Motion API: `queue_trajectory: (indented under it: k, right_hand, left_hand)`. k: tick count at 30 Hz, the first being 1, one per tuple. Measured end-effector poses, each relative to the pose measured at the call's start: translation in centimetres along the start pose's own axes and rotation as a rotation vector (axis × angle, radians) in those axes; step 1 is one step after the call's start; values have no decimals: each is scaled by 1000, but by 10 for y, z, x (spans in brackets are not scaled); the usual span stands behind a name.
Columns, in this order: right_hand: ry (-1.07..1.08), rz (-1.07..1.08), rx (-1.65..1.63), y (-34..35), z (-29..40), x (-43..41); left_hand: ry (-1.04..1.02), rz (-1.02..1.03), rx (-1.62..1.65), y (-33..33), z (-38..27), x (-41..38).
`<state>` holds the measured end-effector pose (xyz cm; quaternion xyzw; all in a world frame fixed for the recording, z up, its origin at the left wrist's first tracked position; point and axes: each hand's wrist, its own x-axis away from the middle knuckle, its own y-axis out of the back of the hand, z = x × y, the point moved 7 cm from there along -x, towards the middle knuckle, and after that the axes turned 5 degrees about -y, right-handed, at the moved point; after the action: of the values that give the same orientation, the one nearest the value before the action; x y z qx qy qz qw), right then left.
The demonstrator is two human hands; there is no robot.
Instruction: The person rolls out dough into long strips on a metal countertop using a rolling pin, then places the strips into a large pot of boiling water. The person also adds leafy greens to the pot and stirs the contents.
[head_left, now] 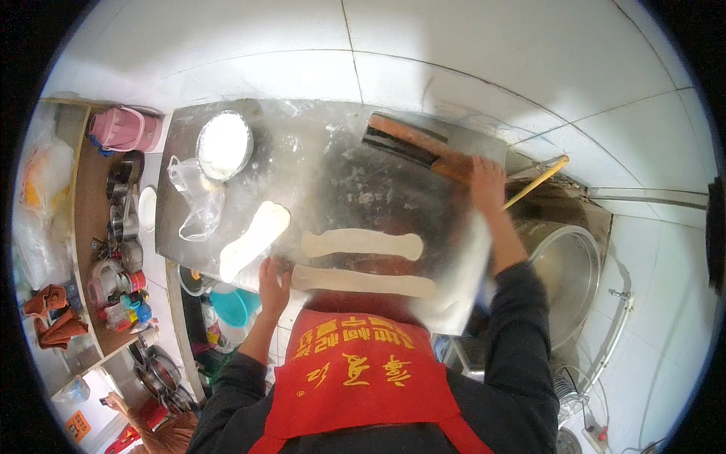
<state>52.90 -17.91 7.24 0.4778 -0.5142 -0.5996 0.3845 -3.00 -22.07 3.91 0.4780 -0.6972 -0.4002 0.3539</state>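
Three flattened strips of dough lie on the floured metal worktop (pixel 340 187). The upper strip (pixel 363 244) and the lower strip (pixel 363 281) run side by side; a paler one (pixel 255 241) slants to their left. My left hand (pixel 274 286) is at the worktop's front edge, between the pale strip and the lower strip's left end; whether it touches dough is unclear. At the right, my right hand (pixel 486 179) is on the wooden end of a long brown and black tool (pixel 417 142), possibly a brush; its grip is partly hidden. It lies near the back wall.
A bowl of white flour (pixel 224 144) and a clear plastic bag (pixel 198 198) are at the worktop's left. Right of it stand a large metal pot (pixel 567 284) and a yellow stick (pixel 536 183). Shelves with pans and a pink bucket (pixel 126 129) are at left. Another person's hand (pixel 118 403) shows lower left.
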Motion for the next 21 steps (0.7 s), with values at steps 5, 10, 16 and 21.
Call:
queue_trajectory:
  k: [5,10,16,21]
  right_hand:
    - [-24,-105,-165,6,7,-15]
    - [-212,-23,-526,7,60,70]
    - [-465,402,-987,-11,167,224]
    - [-701,841,-1564,-36,242,257]
  left_hand:
    - [-115,25,58,-27,-50,-51]
    - [155,75,36,-50,-51,-90]
    - [66,288,113,-61,-53,-101]
    - [9,176,484,-54,-83,-97]
